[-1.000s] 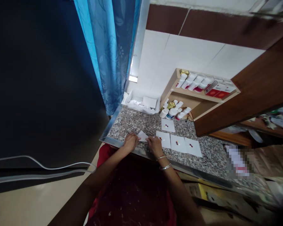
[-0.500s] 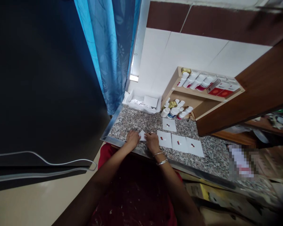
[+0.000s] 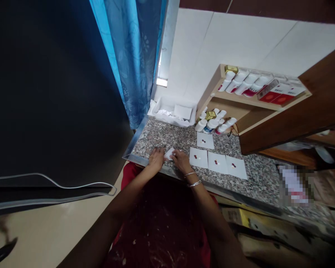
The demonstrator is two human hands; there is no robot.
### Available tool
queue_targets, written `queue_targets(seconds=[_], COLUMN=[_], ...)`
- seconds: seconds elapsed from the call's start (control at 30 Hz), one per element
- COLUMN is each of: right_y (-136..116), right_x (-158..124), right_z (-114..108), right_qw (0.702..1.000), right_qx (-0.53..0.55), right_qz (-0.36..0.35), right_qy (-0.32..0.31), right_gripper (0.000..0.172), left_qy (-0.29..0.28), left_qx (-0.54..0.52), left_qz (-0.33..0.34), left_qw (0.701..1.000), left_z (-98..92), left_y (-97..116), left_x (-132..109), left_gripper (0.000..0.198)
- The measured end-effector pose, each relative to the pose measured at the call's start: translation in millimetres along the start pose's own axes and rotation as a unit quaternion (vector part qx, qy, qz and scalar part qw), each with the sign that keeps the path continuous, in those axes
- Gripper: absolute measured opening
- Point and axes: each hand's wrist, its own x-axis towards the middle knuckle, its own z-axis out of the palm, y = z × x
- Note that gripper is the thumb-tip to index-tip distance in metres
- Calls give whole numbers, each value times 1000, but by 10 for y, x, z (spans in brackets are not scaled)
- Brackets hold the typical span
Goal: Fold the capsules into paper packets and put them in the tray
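Observation:
A small folded white paper point(image 3: 169, 153) lies on the speckled counter point(image 3: 167, 136) between my two hands. My left hand point(image 3: 156, 158) has its fingers closed at the paper's left edge. From the right, my right hand point(image 3: 181, 160), with bangles at the wrist, pinches the paper's other side. To the right is a row of flat white paper squares: a near one point(image 3: 202, 163), a middle one point(image 3: 221, 167) and a far one point(image 3: 240, 172). Each bears a few small dark red and pale tablets. One more tablet-bearing paper point(image 3: 208, 144) sits behind the row.
Behind my hands stands a white plastic tray point(image 3: 171, 121) holding papers. A wooden shelf point(image 3: 222, 74) with white bottles and boxes is to its right, with glasses point(image 3: 234, 129) beside it. A blue curtain point(image 3: 136, 63) hangs at the left, near a dark panel point(image 3: 53, 93).
The view has shifted slightly. Both hands stay on the small paper, which now looks flatter and narrower than its earlier peaked shape. The papers with tablets rest as before.

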Motion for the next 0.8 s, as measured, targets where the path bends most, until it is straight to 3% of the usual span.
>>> queue_targets(seconds=[0.17, 0.4, 0.8], right_y=[-7, -35, 21], right_x=[-7, -13, -42], right_z=[0, -28, -52], right_qw=[1000, 1000, 999], right_qx=[6, 16, 41], right_qz=[13, 3, -21], right_qy=[3, 9, -3], right_gripper=[19, 20, 29], left_qy=[7, 8, -22], left_qx=[7, -57, -77], left_qz=[39, 45, 144], left_qw=[999, 997, 986], left_z=[-22, 73, -113], left_y=[-113, -203, -9], left_x=[-105, -61, -6], left_gripper=[17, 17, 23])
